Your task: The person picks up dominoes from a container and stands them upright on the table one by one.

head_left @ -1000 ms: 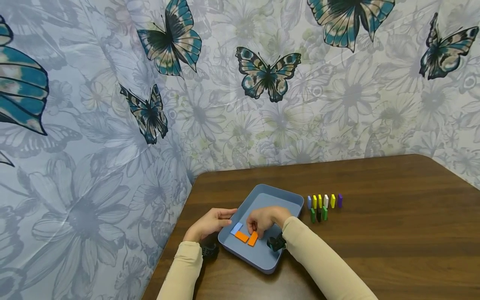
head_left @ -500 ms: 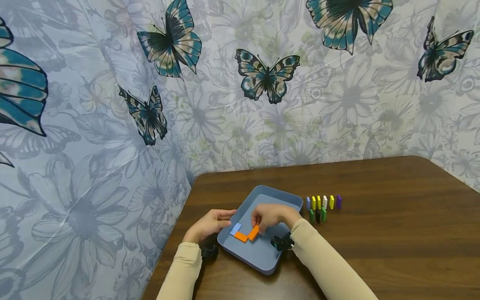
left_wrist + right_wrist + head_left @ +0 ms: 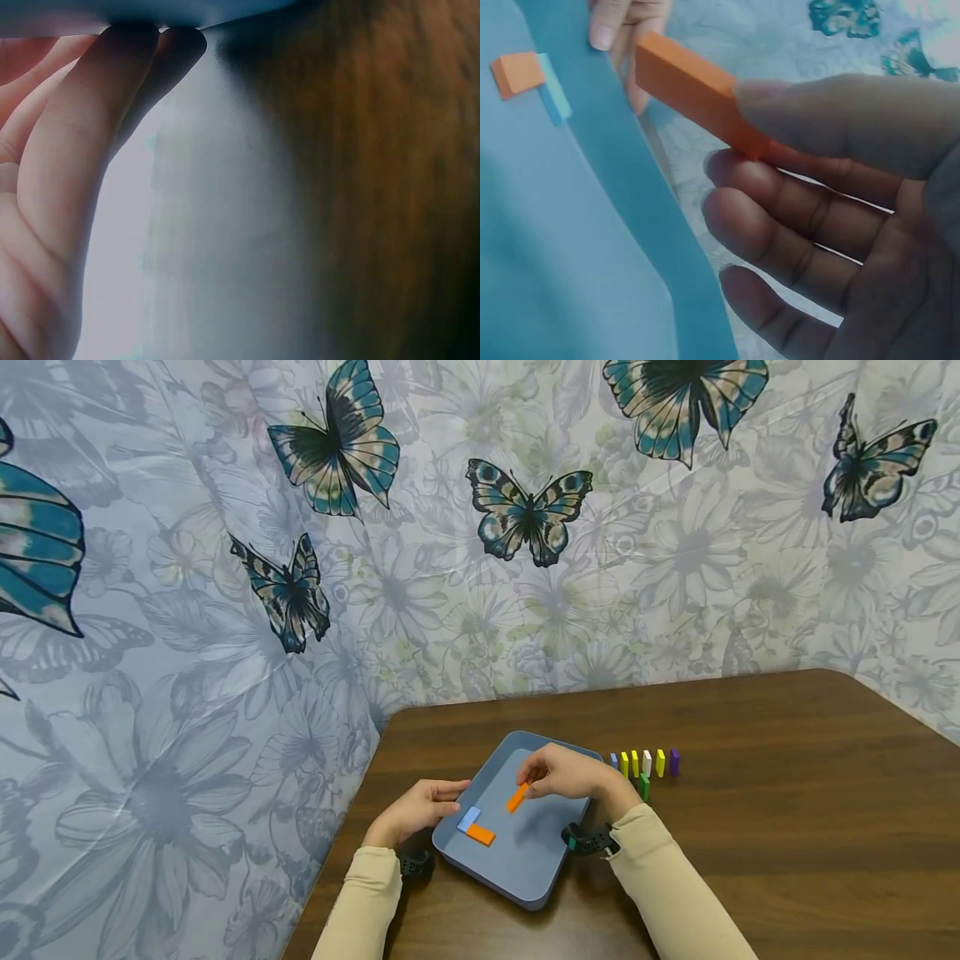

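Note:
My right hand [image 3: 572,774] pinches an orange domino [image 3: 515,800] between thumb and fingers, above the grey-blue tray [image 3: 517,872]. The right wrist view shows this domino [image 3: 697,90] raised and tilted, its far end sticking out past the thumb. Along the tray's left rim my left hand [image 3: 414,810] holds on, thumb at the edge and fingers against the outer wall. Inside the tray, near that thumb, a light blue domino [image 3: 468,818] and a second orange domino [image 3: 481,835] lie flat, end to side.
Right of the tray, a row of upright dominoes stands on the brown table [image 3: 787,827]: blue, yellow, a white domino [image 3: 647,763] and a purple domino [image 3: 674,763]. In front of them stands a green domino [image 3: 644,787], beside my right wrist. A butterfly-patterned wall [image 3: 420,610] rises behind.
My right hand has lifted the orange domino from beside the other orange one and carried it toward the tray's far right. It now covers some standing dominoes. My left hand stays at the rim.

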`<state>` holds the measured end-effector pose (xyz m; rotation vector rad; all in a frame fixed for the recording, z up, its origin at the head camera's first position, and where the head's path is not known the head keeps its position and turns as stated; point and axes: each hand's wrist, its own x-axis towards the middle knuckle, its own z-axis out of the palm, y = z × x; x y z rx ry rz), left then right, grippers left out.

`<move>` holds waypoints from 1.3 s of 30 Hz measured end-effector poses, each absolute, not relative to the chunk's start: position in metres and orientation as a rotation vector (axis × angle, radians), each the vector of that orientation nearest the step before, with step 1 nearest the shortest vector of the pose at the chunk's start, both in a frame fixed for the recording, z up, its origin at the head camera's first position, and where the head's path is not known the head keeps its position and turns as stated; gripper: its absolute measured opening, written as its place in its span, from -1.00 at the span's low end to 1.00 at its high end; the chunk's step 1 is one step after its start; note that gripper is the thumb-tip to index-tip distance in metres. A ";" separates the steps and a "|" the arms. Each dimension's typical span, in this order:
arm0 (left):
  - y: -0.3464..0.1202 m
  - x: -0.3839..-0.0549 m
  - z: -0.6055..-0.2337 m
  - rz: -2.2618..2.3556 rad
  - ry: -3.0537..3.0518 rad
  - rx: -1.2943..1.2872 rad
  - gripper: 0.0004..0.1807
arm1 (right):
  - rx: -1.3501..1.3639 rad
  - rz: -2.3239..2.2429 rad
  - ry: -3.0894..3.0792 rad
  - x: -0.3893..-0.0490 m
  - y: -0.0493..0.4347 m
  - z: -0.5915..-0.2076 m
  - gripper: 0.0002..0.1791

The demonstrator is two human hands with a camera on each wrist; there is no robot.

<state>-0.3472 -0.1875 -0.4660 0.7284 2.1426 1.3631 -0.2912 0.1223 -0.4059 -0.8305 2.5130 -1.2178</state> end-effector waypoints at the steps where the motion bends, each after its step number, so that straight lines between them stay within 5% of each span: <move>1: -0.188 -0.347 -0.466 1.362 2.142 0.726 -0.44 | -0.839 -1.229 2.518 -0.291 0.125 -0.405 -0.87; 13: -0.183 -0.348 -0.466 1.353 2.166 0.708 -0.45 | -0.797 -1.325 2.573 -0.283 0.161 -0.390 -0.69; 39: -0.179 -0.344 -0.462 1.346 2.179 0.684 -0.46 | -0.713 -1.536 2.551 -0.270 0.239 -0.381 -0.75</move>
